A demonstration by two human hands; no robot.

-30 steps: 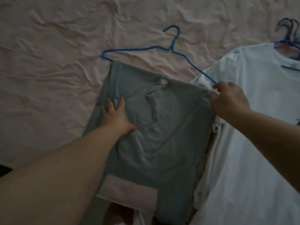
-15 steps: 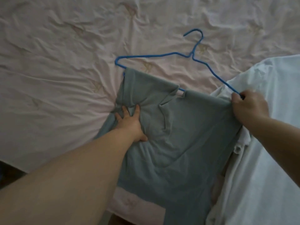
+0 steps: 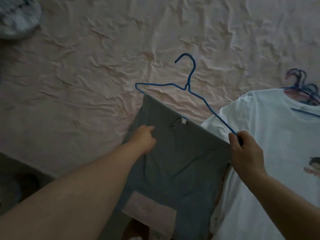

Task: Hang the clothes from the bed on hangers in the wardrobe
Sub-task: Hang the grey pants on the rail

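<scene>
The right hand [image 3: 245, 153] had its fingers [image 3: 232, 141] curled tight round the right end of a blue wire hanger [image 3: 190, 90], gripping it where the sloping arm met the bottom bar. The thumb side faced up and the forearm came in from the lower right corner, across a white T-shirt [image 3: 270, 153].

The left hand [image 3: 143, 141] lay on a pair of grey trousers [image 3: 178, 163], near their left edge just below the hanger bar. Its fingers [image 3: 149, 129] were bent inward against the cloth; blur made it impossible to tell whether they pinched a fold or only pressed on it. The left forearm stretched from the lower left corner up to the trousers.

The trousers were folded over the hanger's bottom bar, which ran slanting down from left to right, and hung toward the viewer over the edge of the bed [image 3: 86, 75]. The hanger's hook pointed away, above the wrinkled pink sheet.

The white T-shirt lay on the bed just right of the trousers, with a small printed picture near the right frame edge. At its collar rested a bunch of more hangers [image 3: 304, 89]. A blurred patterned thing [image 3: 17, 16] sat at the top left corner.
</scene>
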